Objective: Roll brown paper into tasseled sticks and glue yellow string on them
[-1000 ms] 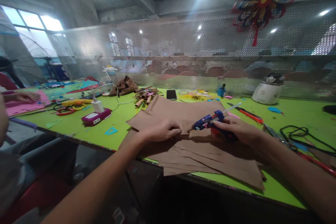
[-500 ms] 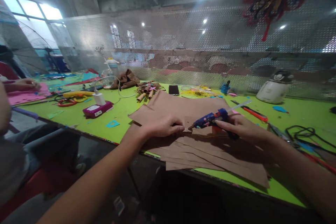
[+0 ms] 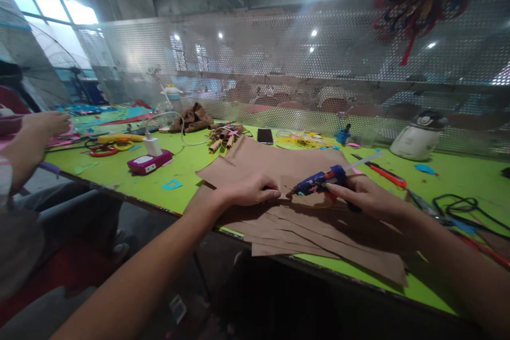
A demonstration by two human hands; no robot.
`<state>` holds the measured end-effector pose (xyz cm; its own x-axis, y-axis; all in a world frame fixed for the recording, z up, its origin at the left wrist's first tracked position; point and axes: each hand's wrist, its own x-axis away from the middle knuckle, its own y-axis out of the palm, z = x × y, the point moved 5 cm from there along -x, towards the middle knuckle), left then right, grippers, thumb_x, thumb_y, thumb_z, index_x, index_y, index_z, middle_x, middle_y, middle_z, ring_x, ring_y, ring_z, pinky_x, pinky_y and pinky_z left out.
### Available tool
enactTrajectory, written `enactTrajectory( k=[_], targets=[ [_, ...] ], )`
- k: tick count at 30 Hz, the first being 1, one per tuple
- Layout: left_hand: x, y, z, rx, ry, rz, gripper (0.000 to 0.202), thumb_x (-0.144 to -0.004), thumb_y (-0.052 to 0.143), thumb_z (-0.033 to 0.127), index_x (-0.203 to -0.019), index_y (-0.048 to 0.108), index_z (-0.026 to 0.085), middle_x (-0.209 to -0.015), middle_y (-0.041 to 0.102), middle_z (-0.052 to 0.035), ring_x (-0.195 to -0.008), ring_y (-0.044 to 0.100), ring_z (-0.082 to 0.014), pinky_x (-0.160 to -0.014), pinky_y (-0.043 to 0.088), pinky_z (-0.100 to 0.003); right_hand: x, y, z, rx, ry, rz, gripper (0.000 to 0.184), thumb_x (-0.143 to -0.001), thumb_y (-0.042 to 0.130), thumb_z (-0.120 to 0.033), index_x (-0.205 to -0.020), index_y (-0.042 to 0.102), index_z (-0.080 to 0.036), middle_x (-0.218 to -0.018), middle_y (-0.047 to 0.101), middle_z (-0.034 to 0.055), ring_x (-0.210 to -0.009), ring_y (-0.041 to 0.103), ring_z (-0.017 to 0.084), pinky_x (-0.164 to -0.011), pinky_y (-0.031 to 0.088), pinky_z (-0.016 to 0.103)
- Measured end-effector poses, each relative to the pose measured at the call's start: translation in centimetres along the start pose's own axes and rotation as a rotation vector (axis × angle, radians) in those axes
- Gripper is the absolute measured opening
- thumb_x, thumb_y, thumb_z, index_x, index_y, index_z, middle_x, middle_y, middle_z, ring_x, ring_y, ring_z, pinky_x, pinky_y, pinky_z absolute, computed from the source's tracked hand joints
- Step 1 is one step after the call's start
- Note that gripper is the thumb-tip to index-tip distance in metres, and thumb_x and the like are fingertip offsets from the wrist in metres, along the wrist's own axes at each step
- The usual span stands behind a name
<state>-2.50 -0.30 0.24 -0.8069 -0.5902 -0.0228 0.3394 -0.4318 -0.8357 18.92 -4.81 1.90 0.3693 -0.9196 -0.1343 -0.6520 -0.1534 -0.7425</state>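
Observation:
My right hand is wrapped round a dark blue hot glue gun with a clear glue stick poking out of its back. The nozzle points left and down, at the edge of a brown paper sheet. Just left of the nozzle, my left hand rests on that sheet, its fingers curled and thumb closed against the paper's edge. Beneath, a loose stack of brown paper sheets hangs slightly over the table's front edge.
On the green table lie a purple power socket with a white plug, scissors, rolled brown paper tubes, a phone, an orange cutter and a white jug. Another person's hand is at the far left.
My hands and the glue gun stay almost in place at the paper's edge. At the far left, the other person's hand has lifted off the pink sheet. The view has shifted slightly.

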Motion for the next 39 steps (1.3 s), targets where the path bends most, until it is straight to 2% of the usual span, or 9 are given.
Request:
enactTrajectory(
  k=[5, 11, 16, 24, 28, 34, 39],
  targets=[
    [-0.1, 0.1, -0.2, 0.008, 0.011, 0.003, 0.033, -0.088, 0.042, 0.036, -0.086, 0.064, 0.012, -0.076, 0.06, -0.0027, -0.065, 0.048, -0.0115, -0.061, 0.035, -0.022, -0.1, 0.2, 0.1, 0.015, -0.001, 0.023, 0.048, -0.086, 0.043, -0.054, -0.07, 0.065, -0.014, -0.059, 0.052, 0.0021, -0.052, 0.041, 0.011, -0.048, 0.033, 0.024],
    [0.0, 0.0, 0.0, 0.006, 0.007, -0.005, 0.033, -0.088, 0.042, 0.037, -0.086, 0.063, 0.012, -0.072, 0.059, -0.0019, -0.065, 0.048, -0.0116, -0.06, 0.035, -0.022, 0.0, -0.3, -0.5, 0.04, -0.047, 0.01, 0.045, -0.085, 0.044, -0.053, -0.066, 0.062, -0.016, -0.061, 0.05, 0.0018, -0.055, 0.042, 0.012, -0.05, 0.033, 0.024],
    [0.0, 0.0, 0.1, -0.008, 0.006, -0.013, 0.033, -0.089, 0.04, 0.036, -0.086, 0.063, 0.012, -0.072, 0.059, -0.002, -0.064, 0.048, -0.0113, -0.059, 0.034, -0.022, 0.1, -0.4, -0.4, 0.051, -0.003, 0.023, 0.049, -0.085, 0.043, -0.055, -0.062, 0.06, -0.016, -0.055, 0.046, 0.0007, -0.05, 0.039, 0.011, -0.046, 0.029, 0.025],
    [0.0, 0.1, 0.0, -0.001, 0.023, -0.014, 0.032, -0.089, 0.041, 0.036, -0.088, 0.062, 0.012, -0.077, 0.06, -0.0029, -0.068, 0.049, -0.0121, -0.063, 0.035, -0.022, -0.3, 0.0, 0.7, 0.132, -0.02, 0.071, 0.05, -0.085, 0.043, -0.056, -0.062, 0.06, -0.016, -0.056, 0.049, 0.0013, -0.052, 0.042, 0.012, -0.048, 0.031, 0.025],
    [0.0, 0.0, 0.0, -0.009, -0.011, -0.016, 0.032, -0.088, 0.042, 0.037, -0.088, 0.063, 0.013, -0.077, 0.06, -0.0027, -0.069, 0.049, -0.0125, -0.063, 0.036, -0.022, -0.3, -0.2, 0.4, 0.12, -0.058, 0.088, 0.05, -0.086, 0.043, -0.055, -0.06, 0.06, -0.016, -0.058, 0.051, 0.0025, -0.055, 0.044, 0.013, -0.05, 0.032, 0.025],
    [0.0, -0.1, -0.1, -0.003, -0.024, -0.008, 0.031, -0.088, 0.042, 0.036, -0.089, 0.063, 0.013, -0.078, 0.062, -0.0034, -0.068, 0.05, -0.0125, -0.063, 0.037, -0.023, 0.0, -0.3, 0.1, 0.095, -0.011, 0.044, 0.05, -0.084, 0.044, -0.056, -0.059, 0.057, -0.016, -0.054, 0.046, 0.0005, -0.05, 0.04, 0.011, -0.046, 0.028, 0.025],
    [0.0, -0.1, 0.0, 0.002, -0.02, -0.009, 0.032, -0.088, 0.042, 0.037, -0.087, 0.062, 0.013, -0.074, 0.06, -0.0022, -0.066, 0.048, -0.0117, -0.061, 0.035, -0.022, 0.0, -0.3, -0.1, 0.109, -0.038, 0.07, 0.048, -0.085, 0.044, -0.055, -0.059, 0.059, -0.017, -0.057, 0.05, 0.002, -0.054, 0.043, 0.013, -0.049, 0.031, 0.026]
  ],
)
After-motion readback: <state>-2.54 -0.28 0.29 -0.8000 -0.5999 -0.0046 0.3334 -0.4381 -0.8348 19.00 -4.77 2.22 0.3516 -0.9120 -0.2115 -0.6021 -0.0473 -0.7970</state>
